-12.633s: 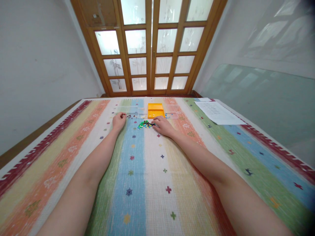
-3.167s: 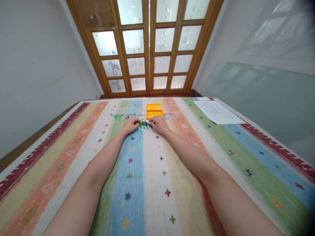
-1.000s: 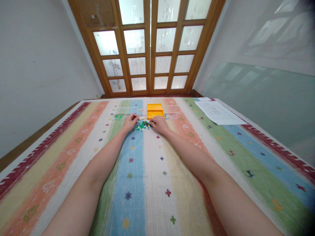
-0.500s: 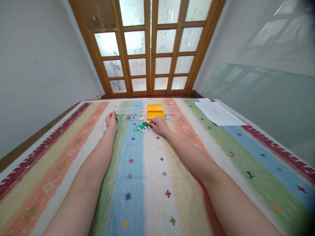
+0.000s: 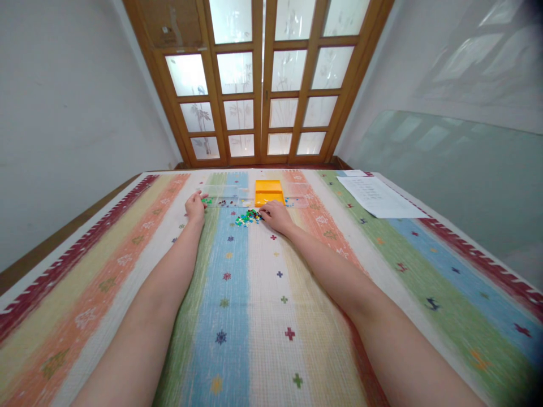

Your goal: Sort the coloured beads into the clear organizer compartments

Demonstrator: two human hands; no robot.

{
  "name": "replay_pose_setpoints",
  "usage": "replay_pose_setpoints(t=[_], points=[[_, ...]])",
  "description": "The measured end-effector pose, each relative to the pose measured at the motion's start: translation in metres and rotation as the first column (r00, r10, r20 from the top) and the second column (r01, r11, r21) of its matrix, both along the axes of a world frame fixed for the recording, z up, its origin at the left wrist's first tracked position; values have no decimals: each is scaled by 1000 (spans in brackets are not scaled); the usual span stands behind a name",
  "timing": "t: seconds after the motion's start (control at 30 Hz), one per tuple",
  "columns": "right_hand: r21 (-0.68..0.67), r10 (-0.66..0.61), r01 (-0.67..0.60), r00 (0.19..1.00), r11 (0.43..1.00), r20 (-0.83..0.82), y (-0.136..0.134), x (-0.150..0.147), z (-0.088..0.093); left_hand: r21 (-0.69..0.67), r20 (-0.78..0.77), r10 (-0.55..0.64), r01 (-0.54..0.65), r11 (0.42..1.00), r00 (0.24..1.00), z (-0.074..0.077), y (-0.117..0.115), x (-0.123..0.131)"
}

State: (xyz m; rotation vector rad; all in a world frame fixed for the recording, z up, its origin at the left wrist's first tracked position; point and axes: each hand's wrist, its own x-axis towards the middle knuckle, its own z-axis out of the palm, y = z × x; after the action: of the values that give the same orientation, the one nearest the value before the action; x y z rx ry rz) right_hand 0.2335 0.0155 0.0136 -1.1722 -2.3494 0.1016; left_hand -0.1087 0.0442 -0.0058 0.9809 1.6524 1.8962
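Paper on striped tablecloth; glazed doors beyond.

Wooden doors fill the far end, their glass panes set in 4 columns; daylight glows through, strongest in 1 pane at left. A brown panel covers the upper left opening. Pale walls flank both sides, the left wall plain, the right bearing a greenish, reflective panel. A striped cloth covers the bench.

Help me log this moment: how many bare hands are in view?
2: the left hand at the left end of the clear tray, by the green pieces; the right hand at the right edge of the mixed heap. None seems hidden.
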Motion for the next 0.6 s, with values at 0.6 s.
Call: replay_pose_setpoints(t=[0.6], points=[[-20, -16, 16, 1000, 1000, 23, -4, 0, 5, -282, -631, -585, 553, 784, 509, 6, -24, 56]])
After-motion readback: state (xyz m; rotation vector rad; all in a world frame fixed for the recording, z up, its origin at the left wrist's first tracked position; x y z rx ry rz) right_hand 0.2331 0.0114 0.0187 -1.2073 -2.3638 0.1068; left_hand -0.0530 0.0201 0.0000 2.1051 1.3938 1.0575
